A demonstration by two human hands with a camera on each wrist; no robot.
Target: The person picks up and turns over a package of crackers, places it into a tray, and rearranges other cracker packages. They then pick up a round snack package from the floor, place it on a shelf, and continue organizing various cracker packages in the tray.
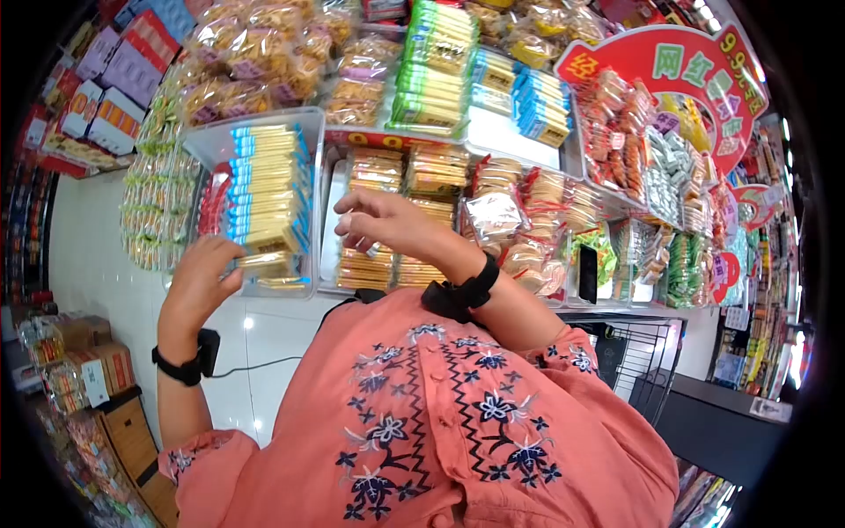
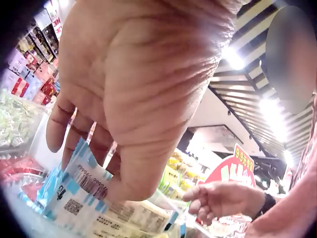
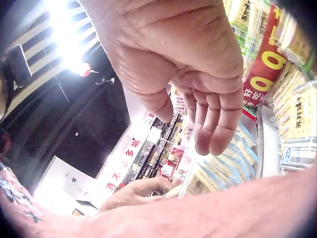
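In the head view my left hand (image 1: pixel 201 280) is at the near left corner of a clear bin (image 1: pixel 312 176) holding a row of blue-and-yellow cracker packets (image 1: pixel 268 189). The left wrist view shows the left hand (image 2: pixel 133 84) pinching a blue-and-white packet (image 2: pixel 79 198) with a barcode between thumb and fingers. My right hand (image 1: pixel 396 227) hovers over the neighbouring bin of cracker packets (image 1: pixel 365 264), its fingers loosely bent and holding nothing. From the right wrist, the same hand (image 3: pixel 183 64) has its fingers hanging apart from the thumb.
Green cracker packets (image 1: pixel 431 70) and bagged snacks (image 1: pixel 255 44) lie in the bins behind. Round biscuit packs (image 1: pixel 497 207) and a dark phone-like object (image 1: pixel 588 273) are to the right. A black wire cart (image 1: pixel 647 352) stands at the near right.
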